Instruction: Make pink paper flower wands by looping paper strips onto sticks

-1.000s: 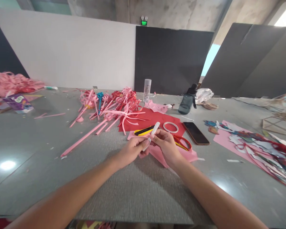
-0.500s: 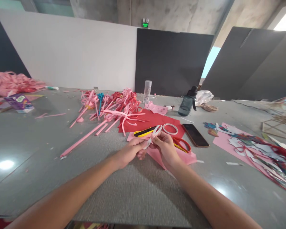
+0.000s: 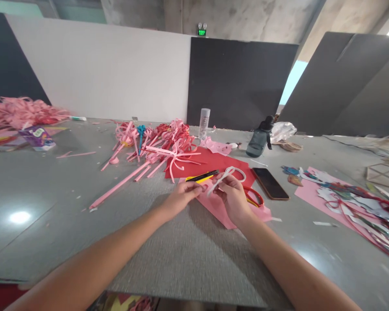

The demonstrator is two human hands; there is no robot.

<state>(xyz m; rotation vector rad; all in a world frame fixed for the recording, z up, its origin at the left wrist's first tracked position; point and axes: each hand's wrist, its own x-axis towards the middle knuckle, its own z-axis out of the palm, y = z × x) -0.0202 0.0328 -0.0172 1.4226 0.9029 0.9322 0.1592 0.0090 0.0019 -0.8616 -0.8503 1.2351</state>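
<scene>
My right hand point(image 3: 231, 196) is closed around a thin white roll of narrow tape point(image 3: 226, 176), seen nearly edge-on and tilted upward. A pale strip hangs from it toward the left. My left hand point(image 3: 183, 196) is beside it, thumb and fingertips pinched together; anything between them is too small to make out. Under both hands lies pink paper point(image 3: 227, 218) on top of red paper point(image 3: 181, 166). A yellow and black utility knife point(image 3: 202, 176) rests just behind my left fingertips. To the right of my right hand are red-handled scissors point(image 3: 257, 196), partly hidden.
Pink paper flowers on stems point(image 3: 168, 142) are heaped at the back left. A phone point(image 3: 270, 183), a dark bottle point(image 3: 259, 140) and a clear cylinder point(image 3: 204, 123) stand or lie beyond my hands. Painted cutouts point(image 3: 350, 194) cover pink paper at right. A purple packet point(image 3: 39, 137) is far left.
My hands have moved apart; the left one no longer touches the white roll, and the right one has tipped it to the right. The view has shifted slightly left.
</scene>
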